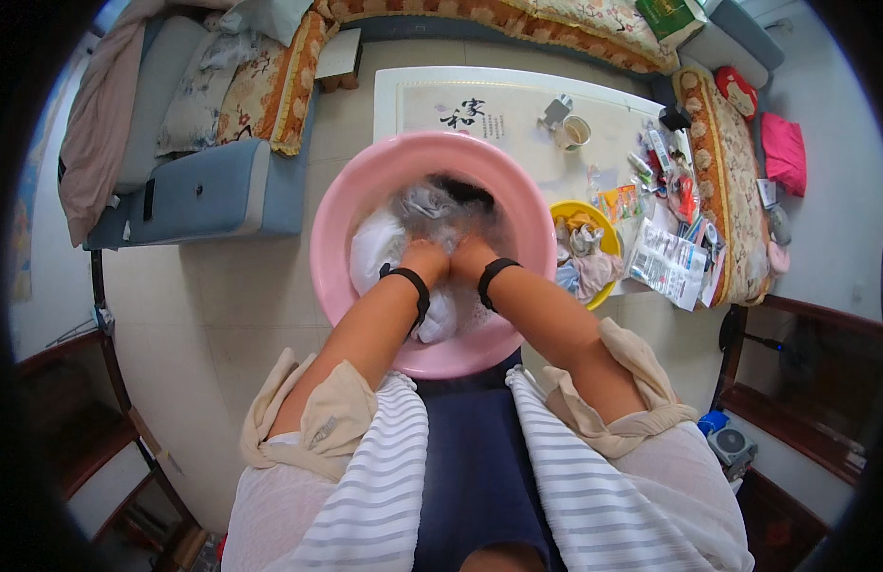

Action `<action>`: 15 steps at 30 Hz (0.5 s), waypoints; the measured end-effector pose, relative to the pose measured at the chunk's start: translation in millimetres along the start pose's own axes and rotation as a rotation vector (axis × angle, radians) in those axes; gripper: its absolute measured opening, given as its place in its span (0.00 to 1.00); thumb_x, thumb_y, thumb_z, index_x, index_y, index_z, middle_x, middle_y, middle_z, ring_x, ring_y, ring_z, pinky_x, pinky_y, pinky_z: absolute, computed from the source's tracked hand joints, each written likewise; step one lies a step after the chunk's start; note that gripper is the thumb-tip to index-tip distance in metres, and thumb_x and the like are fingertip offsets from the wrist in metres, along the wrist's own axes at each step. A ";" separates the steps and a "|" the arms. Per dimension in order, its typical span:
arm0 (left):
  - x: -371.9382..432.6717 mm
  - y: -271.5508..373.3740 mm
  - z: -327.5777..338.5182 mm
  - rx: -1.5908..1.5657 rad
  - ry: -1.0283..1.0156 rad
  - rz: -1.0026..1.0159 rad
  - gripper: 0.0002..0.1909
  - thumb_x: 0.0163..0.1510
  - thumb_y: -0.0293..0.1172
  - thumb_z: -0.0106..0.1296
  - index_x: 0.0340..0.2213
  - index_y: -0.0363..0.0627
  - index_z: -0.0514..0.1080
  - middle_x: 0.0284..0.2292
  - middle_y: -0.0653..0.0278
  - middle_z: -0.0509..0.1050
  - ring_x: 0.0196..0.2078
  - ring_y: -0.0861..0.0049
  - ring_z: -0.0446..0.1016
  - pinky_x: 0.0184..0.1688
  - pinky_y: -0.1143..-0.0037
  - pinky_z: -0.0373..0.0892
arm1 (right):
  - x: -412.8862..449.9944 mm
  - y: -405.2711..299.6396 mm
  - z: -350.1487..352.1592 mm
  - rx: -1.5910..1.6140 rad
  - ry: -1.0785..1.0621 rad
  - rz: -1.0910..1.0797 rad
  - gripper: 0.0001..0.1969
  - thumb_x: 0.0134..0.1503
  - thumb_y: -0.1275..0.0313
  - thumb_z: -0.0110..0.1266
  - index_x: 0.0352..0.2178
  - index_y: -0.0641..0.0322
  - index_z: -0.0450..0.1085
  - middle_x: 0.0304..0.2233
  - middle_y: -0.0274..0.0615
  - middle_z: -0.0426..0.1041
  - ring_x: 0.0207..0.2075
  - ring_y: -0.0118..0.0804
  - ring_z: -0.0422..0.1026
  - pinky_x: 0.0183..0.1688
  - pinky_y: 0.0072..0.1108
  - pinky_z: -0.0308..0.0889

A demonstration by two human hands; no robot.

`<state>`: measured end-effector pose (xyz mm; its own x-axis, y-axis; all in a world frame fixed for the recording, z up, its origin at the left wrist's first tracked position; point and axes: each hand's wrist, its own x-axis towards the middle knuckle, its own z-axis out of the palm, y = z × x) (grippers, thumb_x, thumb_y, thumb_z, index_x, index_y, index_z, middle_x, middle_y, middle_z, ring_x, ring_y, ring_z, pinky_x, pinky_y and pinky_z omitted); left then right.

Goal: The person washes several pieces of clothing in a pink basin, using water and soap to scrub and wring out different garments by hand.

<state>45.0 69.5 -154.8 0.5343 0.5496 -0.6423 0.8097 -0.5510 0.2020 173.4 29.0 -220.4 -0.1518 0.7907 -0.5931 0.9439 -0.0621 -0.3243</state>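
A pink plastic basin [341,161] holds soapy water and wet clothes. My left hand [426,255] and my right hand [474,250] reach side by side into the water, black bands around both wrists. Their fingers are under the surface, so whether they grip cloth is hidden. White cloth [376,247] bulges up beside my left hand, and more white cloth [436,319] lies near the basin's front wall. Beyond the hands are a grey-white wet cloth [427,200] and a black cloth [464,190].
Behind the basin stands a white table [391,82] with a glass cup [576,131] and packets. A yellow basin [614,239] of small clothes is close on the right. A blue sofa [213,189] stands at the left; a cushioned bench [735,236] lines the right side.
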 end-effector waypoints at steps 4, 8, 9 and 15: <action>2.3 -8.1 -3.5 0.030 -0.088 0.083 0.14 0.47 0.35 0.50 0.36 0.50 0.77 0.43 0.59 0.74 0.45 0.63 0.73 0.47 0.63 0.67 | -6.4 -15.1 -16.4 -0.064 0.027 0.035 0.24 0.49 0.53 0.49 0.39 0.62 0.73 0.39 0.59 0.72 0.45 0.51 0.71 0.47 0.34 0.66; -12.7 -14.9 -14.8 -0.168 0.303 0.039 0.14 0.45 0.30 0.50 0.36 0.47 0.75 0.37 0.56 0.76 0.41 0.58 0.74 0.41 0.62 0.69 | -49.1 -49.1 -95.4 -0.158 -0.147 -0.123 0.35 0.49 0.59 0.52 0.56 0.63 0.53 0.51 0.59 0.64 0.52 0.53 0.64 0.54 0.34 0.60; -22.6 -27.1 -10.0 -0.333 0.586 0.045 0.13 0.44 0.28 0.50 0.35 0.46 0.75 0.35 0.55 0.76 0.39 0.56 0.74 0.39 0.62 0.69 | -75.5 -63.5 -117.6 0.017 -0.067 -0.062 0.38 0.47 0.57 0.54 0.57 0.63 0.53 0.53 0.59 0.62 0.54 0.52 0.62 0.56 0.33 0.58; -131.4 20.7 -130.4 -0.260 0.521 0.164 0.18 0.40 0.15 0.46 0.33 0.49 0.74 0.35 0.53 0.75 0.40 0.56 0.72 0.43 0.65 0.67 | -123.7 -14.2 -162.2 0.302 0.240 -0.256 0.49 0.38 0.61 0.67 0.58 0.67 0.48 0.57 0.58 0.55 0.58 0.51 0.57 0.59 0.28 0.53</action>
<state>23.3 67.8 30.3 0.6526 0.7418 -0.1543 0.7044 -0.5190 0.4842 226.3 30.9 -22.9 -0.2632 0.9202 -0.2898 0.7519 0.0074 -0.6592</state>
